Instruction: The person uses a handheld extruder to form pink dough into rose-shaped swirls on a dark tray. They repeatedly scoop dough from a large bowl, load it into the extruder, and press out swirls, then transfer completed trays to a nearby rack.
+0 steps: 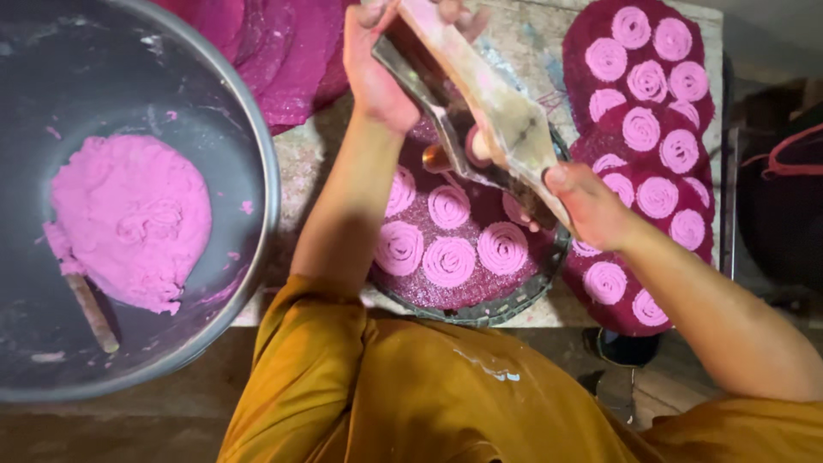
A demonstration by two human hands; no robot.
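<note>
My left hand (377,60) grips the far end of a long wooden dough press (489,103), and my right hand (591,206) holds its near end. The press hangs tilted over a round dark-pink mat (467,296) that carries several pale pink dough spirals (448,260). A thick bit of pink dough (477,146) shows at the press's underside, just above the mat. Part of the mat lies hidden under the press and my hands.
A big metal bowl (257,146) at the left holds a lump of pink dough (129,219) and a wooden stick (93,313). More mats with spirals (643,129) lie at the right, bare pink mats (291,51) at the back. My orange-clad knees (403,386) are below.
</note>
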